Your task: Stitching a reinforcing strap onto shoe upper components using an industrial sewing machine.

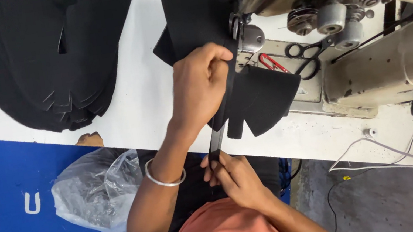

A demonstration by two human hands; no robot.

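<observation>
While my left hand (201,87) is pinching the black fabric piece (261,99) with fingers closed beside the presser foot (245,36), my right hand (237,177) is gripping the black strip (216,139) below the bench (144,98) edge. I am keeping the strip taut and edges aligned, fingers clear of the sewing machine (367,26).
</observation>
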